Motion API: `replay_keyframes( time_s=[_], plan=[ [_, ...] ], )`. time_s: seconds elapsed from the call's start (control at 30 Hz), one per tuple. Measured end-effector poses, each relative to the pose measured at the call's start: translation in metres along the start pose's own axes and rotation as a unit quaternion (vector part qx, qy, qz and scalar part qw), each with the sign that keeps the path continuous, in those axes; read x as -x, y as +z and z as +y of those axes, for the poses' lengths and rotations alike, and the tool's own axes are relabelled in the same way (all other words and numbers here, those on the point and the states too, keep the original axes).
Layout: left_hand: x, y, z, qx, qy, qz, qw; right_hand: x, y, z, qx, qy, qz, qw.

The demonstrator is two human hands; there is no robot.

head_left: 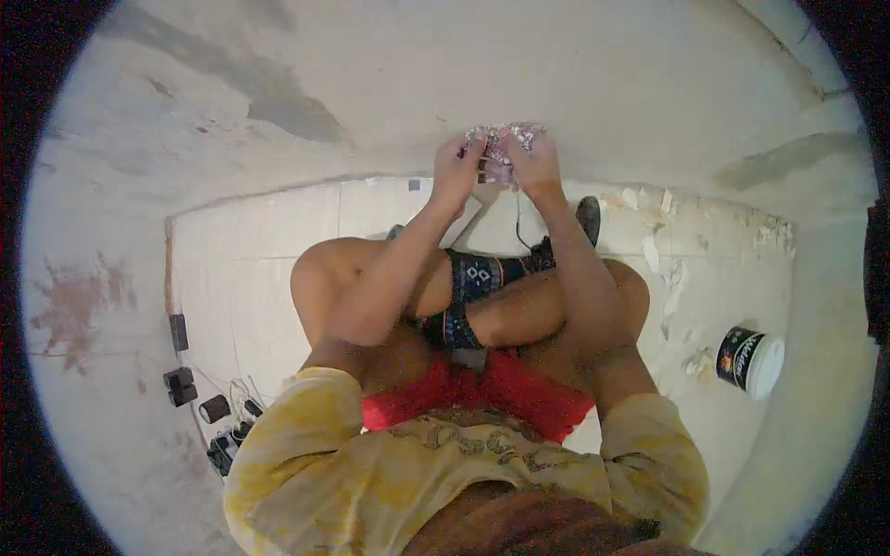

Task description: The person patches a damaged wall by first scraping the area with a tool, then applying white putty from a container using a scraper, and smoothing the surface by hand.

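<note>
A small, shiny, crumpled silver-and-pink thing [508,141], foil-like in its glitter, is held out ahead of me, close to the wall. My left hand [458,167] grips its left side with bent fingers. On its right side, my right hand [533,163] is closed, the thumb lying toward the middle. Fingertips show beneath it between the two hands. A thin dark cord [519,218] runs below the right hand toward my crossed legs; whether it joins the shiny thing I cannot tell. Its exact kind is too blurred to name.
A black-and-white bucket [749,362] stands on the floor at the right. Black boxes [180,385] and tangled cables lie along the left wall. Flaked plaster [654,250] litters the floor at the far right. The stained wall [389,83] rises just beyond my hands.
</note>
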State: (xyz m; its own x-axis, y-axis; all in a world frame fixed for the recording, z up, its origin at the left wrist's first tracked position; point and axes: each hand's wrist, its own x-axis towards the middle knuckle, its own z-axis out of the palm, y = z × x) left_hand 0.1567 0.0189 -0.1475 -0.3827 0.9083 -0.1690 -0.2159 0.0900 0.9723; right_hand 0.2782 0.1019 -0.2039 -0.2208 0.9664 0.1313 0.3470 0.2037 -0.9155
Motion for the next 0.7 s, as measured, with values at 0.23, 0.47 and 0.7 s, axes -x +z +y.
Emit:
replay_keyframes(
  time_s=[0.23,0.47,0.7],
  plan=[
    [-0.008,-0.02,-0.006,-0.033,0.015,0.026,0.999,0.013,-0.001,-0.069,-0.122,0.05,-0.015,0.991],
    [-0.017,-0.01,-0.028,-0.046,-0.03,-0.01,0.998,-0.006,0.007,0.008,-0.002,-0.019,-0.026,0.999],
    [-0.014,-0.006,-0.025,-0.03,-0.097,-0.013,0.995,-0.011,0.0,0.023,0.073,-0.047,-0.032,0.996]
  ],
)
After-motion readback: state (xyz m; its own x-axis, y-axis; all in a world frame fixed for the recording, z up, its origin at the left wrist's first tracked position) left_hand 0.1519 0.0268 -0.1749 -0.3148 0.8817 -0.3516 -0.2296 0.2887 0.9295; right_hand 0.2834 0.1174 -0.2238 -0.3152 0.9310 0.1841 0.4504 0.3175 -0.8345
